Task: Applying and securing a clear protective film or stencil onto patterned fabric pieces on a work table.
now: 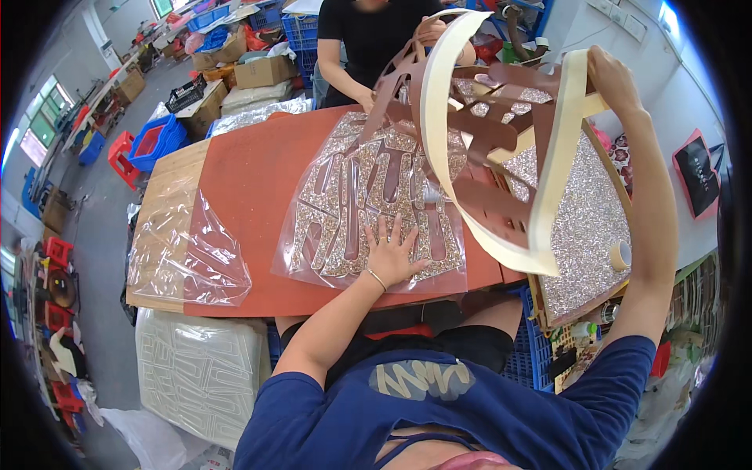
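Note:
My left hand (394,254) lies flat with fingers spread on glittery cut-out pieces (384,176), which sit on a clear plastic film (286,254). My right hand (615,82) is raised at the right and grips the cream-edged border of a brown cut-out template sheet (489,202). This sheet is bent into a curve and held up off the glittery pieces, its openings showing through. Across the table, another person's hands (429,33) are at the sheet's far side and near the film's far edge.
The red-brown table top (247,180) carries another clear film (188,258) at its left. A glitter-covered board (583,219) with a tape roll (620,254) stands at the right. Stacked clear sheets (200,360) are below the table's left front; blue crates (157,141) stand beyond.

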Demonstrator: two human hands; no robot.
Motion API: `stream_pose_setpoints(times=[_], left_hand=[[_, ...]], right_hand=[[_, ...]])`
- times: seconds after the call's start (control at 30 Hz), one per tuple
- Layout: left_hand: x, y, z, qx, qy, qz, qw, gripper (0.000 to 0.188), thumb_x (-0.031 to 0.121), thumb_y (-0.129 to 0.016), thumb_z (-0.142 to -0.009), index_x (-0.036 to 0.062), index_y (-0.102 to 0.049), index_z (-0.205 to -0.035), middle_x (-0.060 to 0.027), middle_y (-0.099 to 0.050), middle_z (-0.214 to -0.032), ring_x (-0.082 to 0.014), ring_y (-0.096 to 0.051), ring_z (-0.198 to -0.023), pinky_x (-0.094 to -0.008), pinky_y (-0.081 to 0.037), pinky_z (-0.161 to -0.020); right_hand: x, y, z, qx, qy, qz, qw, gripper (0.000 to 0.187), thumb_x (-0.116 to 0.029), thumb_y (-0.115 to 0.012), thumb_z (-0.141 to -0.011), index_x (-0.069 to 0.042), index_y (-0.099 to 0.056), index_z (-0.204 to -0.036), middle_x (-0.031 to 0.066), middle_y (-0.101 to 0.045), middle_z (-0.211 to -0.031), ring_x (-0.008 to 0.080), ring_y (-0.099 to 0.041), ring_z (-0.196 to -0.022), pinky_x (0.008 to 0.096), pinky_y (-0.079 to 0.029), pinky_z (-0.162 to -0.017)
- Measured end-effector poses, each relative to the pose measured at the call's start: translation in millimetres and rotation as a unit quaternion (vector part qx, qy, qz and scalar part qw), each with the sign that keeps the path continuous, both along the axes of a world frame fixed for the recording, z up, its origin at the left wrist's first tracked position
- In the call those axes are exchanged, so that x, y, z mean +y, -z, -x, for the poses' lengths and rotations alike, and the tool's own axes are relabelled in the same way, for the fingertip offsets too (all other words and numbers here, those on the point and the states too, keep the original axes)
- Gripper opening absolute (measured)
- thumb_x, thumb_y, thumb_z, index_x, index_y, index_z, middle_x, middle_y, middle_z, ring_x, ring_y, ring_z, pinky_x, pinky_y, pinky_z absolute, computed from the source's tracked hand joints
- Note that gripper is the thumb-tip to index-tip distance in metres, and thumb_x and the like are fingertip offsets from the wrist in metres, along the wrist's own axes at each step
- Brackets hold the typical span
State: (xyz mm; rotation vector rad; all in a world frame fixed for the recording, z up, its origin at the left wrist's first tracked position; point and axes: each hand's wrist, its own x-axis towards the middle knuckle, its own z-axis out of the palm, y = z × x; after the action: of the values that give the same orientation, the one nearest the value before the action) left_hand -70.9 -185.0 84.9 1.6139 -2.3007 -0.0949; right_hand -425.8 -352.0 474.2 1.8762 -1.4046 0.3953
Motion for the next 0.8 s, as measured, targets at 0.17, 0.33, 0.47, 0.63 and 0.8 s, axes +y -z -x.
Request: stream_pose_setpoints(times=[0.17, 0.33, 0.47, 0.63, 0.8], left_hand=[[-17, 33, -8, 0.093, 0.063, -0.104, 0.988, 0.083, 0.072, -0.044, -0.077, 0.0187, -0.038, -0.141, -0.0196, -0.015, -0.151, -0.0510, -0.002, -0.136, -0.0700, 0.003, -0.102], [-20, 35, -6, 0.034, 0.062, -0.097, 0.993, 0.082, 0.071, -0.046, -0.077, 0.0187, -0.038, -0.141, -0.0193, -0.016, -0.151, -0.0519, -0.002, -0.136, -0.0714, 0.002, -0.101], [-13, 6, -3, -0.030, 0.031, -0.100, 0.994, 0.082, 0.070, -0.046, -0.077, 0.0188, -0.038, -0.140, -0.0194, -0.016, -0.151, -0.0521, -0.003, -0.136, -0.0716, 0.002, -0.101], [-6, 7, -1, -0.110, -0.037, 0.006, 0.993, 0.080, 0.069, -0.047, -0.077, 0.0192, -0.039, -0.140, -0.0203, -0.019, -0.150, -0.0528, -0.005, -0.135, -0.0721, 0.000, -0.100], [-1, 1, 1, -0.001, -0.022, -0.010, 1.000, 0.081, 0.071, -0.047, -0.076, 0.0201, -0.040, -0.139, -0.0212, -0.024, -0.148, -0.0532, -0.012, -0.134, -0.0731, -0.006, -0.099]], right_hand=[[9, 14, -33, 0.010, -0.073, -0.049, 0.996, 0.017, -0.021, -0.049, -0.091, -0.004, -0.049, -0.092, 0.0172, -0.061, -0.089, 0.0382, -0.058, -0.084, 0.0457, -0.046, -0.071], [33, 18, -57, 0.013, -0.130, -0.048, 0.990, 0.014, -0.018, -0.049, -0.090, -0.004, -0.049, -0.092, 0.0162, -0.060, -0.085, 0.0372, -0.058, -0.080, 0.0442, -0.046, -0.068], [40, 25, -58, 0.055, -0.178, -0.059, 0.981, 0.012, -0.014, -0.052, -0.087, -0.003, -0.049, -0.091, 0.0142, -0.058, -0.082, 0.0343, -0.058, -0.076, 0.0419, -0.046, -0.066], [58, 43, -70, 0.106, -0.217, -0.040, 0.970, 0.011, -0.009, -0.052, -0.083, -0.004, -0.048, -0.092, 0.0116, -0.054, -0.080, 0.0301, -0.058, -0.075, 0.0396, -0.046, -0.064], [61, 62, -58, 0.120, -0.189, -0.042, 0.974, 0.015, -0.004, -0.051, -0.079, -0.004, -0.048, -0.094, 0.0110, -0.052, -0.079, 0.0289, -0.057, -0.076, 0.0388, -0.046, -0.064]])
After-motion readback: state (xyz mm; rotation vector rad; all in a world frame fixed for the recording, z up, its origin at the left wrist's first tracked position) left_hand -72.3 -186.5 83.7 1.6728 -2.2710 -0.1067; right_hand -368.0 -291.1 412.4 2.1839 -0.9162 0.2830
